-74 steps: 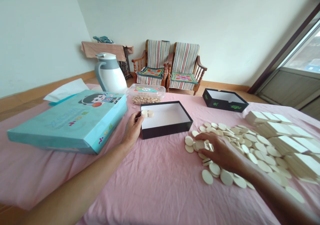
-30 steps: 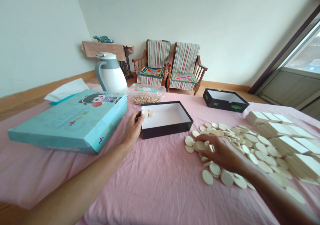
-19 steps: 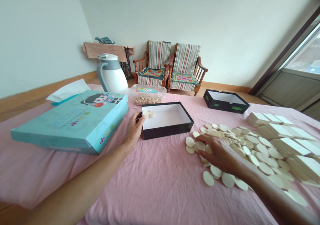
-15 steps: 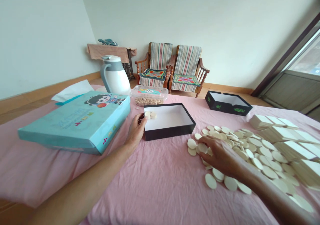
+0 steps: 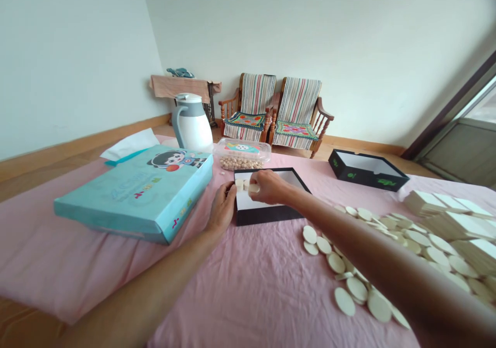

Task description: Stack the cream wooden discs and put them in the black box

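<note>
A shallow black box (image 5: 271, 215) with a white inside lies on the pink cloth. My left hand (image 5: 222, 209) grips its left wall, thumb at the rim. Inside the box's left end sit two small stacks of round wooden discs (image 5: 239, 185). Just to the right of them, my right hand (image 5: 268, 187) is closed on one or more pale wooden discs (image 5: 253, 188), low inside the box; how many is hidden by the fingers. A loose heap of wooden discs (image 5: 378, 305) spreads over the cloth on the right, partly behind my right forearm.
A light-blue carton (image 5: 127, 193) lies to the left. Behind the black box stand a clear tub of small wooden beads (image 5: 242, 163) and a white-and-grey jug (image 5: 195, 131). Far right are another black box (image 5: 364, 178) and stacked wooden rectangles (image 5: 457, 224).
My right hand has moved left from the disc heap into the black box, carrying wooden discs. My left hand stays at the box's left wall. The whole view has shifted slightly.
</note>
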A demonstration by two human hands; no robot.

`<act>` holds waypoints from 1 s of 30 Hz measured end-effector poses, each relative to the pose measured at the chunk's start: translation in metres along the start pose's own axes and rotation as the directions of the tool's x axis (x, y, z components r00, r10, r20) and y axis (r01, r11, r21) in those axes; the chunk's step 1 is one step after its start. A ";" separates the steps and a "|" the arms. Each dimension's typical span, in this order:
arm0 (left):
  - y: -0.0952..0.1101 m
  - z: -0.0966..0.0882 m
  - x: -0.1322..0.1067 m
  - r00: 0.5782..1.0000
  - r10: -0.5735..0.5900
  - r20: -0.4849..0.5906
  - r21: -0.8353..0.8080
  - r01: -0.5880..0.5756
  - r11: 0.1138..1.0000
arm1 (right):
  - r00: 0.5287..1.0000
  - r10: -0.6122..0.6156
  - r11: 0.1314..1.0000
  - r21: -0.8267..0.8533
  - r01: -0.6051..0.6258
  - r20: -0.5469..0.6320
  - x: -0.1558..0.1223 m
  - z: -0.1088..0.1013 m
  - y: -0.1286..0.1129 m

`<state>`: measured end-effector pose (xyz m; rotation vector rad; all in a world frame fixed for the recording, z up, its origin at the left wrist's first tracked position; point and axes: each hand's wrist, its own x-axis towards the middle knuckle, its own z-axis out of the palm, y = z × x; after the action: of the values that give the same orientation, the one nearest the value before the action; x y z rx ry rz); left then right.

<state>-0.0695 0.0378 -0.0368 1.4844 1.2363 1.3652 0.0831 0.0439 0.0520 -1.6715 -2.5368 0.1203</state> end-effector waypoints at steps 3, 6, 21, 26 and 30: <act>0.002 -0.001 -0.001 1.000 0.010 0.001 -0.014 -0.010 1.000 | 0.998 -0.018 1.000 -0.018 0.019 0.058 0.024 0.021 -0.008; 0.003 -0.002 -0.001 1.000 0.015 -0.001 -0.010 -0.015 1.000 | 0.996 -0.020 0.999 -0.024 0.023 0.089 0.031 0.032 -0.012; 0.000 0.001 0.001 1.000 -0.014 -0.013 0.007 0.014 1.000 | 0.947 0.223 0.936 0.222 -0.274 0.230 0.020 0.025 0.001; -0.001 0.000 0.002 1.000 -0.004 -0.004 0.004 0.004 1.000 | 0.926 0.287 0.883 0.307 -0.355 0.244 0.034 0.033 -0.010; -0.001 0.000 0.003 1.000 0.006 -0.004 0.004 -0.006 1.000 | 0.926 0.305 0.861 0.352 -0.368 0.222 0.042 0.037 -0.015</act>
<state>-0.0701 0.0408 -0.0370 1.4900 1.2385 1.3717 0.0481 0.0760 0.0191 -1.9708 -2.0919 0.7612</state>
